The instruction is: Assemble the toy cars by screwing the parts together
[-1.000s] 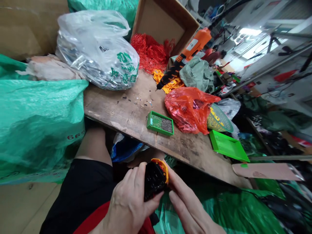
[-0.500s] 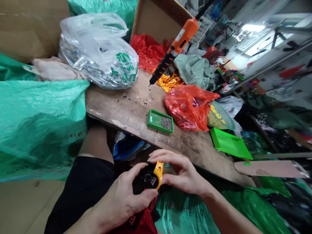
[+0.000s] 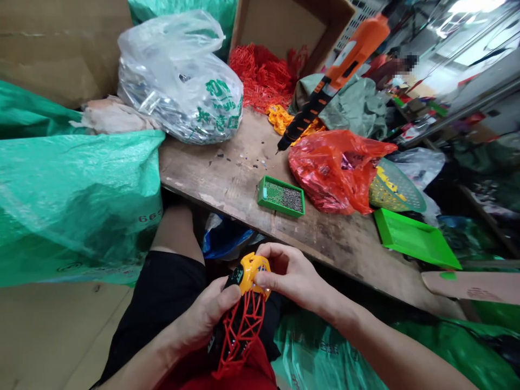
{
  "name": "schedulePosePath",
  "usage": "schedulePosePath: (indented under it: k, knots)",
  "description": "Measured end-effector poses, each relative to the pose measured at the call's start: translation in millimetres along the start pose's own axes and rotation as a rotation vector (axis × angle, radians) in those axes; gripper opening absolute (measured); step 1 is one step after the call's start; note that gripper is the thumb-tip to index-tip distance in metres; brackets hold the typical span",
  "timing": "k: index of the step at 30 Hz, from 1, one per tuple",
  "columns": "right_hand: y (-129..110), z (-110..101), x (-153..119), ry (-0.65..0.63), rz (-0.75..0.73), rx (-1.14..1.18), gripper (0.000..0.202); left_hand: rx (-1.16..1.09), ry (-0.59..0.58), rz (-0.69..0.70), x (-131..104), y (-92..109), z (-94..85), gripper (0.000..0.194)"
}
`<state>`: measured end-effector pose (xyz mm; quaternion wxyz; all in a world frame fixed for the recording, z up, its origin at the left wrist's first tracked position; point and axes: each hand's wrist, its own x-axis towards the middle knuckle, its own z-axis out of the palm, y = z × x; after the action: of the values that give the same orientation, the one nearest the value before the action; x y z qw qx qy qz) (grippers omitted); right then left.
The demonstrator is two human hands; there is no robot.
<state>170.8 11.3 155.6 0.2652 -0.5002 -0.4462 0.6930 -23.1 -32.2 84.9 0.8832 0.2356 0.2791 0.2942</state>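
Over my lap, my left hand (image 3: 203,316) grips a black part (image 3: 234,277) from the left, thumb on top. A yellow piece (image 3: 252,272) sits against the black part, and my right hand (image 3: 290,275) pinches it from the right with thumb and bent fingers. Below the yellow piece hangs a red lattice-like frame (image 3: 244,330), with dark parts showing through it. The fingers of my left hand under the part are hidden.
An orange-and-black screwdriver (image 3: 331,81) hangs over the wooden table (image 3: 227,184). On it are a green screw tray (image 3: 281,196), a red bag (image 3: 333,170), a clear bag (image 3: 179,81) and a green tray (image 3: 416,238). A person (image 3: 385,67) is far back right.
The held parts have turned, so the yellow piece and red frame now show fully. My right hand has closed in on the yellow piece. The whole view has shifted slightly.
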Motion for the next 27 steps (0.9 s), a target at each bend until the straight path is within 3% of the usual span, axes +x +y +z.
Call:
schedulePosePath:
  k: [4, 8, 13, 20, 27]
  knots:
    - [-3.1, -3.1, 1.6, -0.089, 0.049, 0.054, 0.042, -0.042, 0.046, 0.008, -1.6, -8.0, -6.0, 0.065]
    - [-4.7, -4.9, 2.8, -0.046, 0.073, 0.014, 0.044, -0.103, 0.122, -0.007, -1.6, -19.8, -11.5, 0.063]
    - [-8.1, -4.6, 7.0, -0.071, 0.107, 0.015, 0.048, -0.094, -0.001, -0.018, 2.0, -17.4, -11.8, 0.059]
    - [-13.9, -5.8, 14.8, -0.135, 0.117, -0.065, 0.05, -0.117, -0.181, 0.03, 4.0, -7.6, -11.1, 0.077]
    - [-21.7, 3.5, 17.8, -0.186, 0.061, -0.185, 0.047, -0.116, -0.126, 0.022, 1.8, -10.3, -10.0, 0.085]
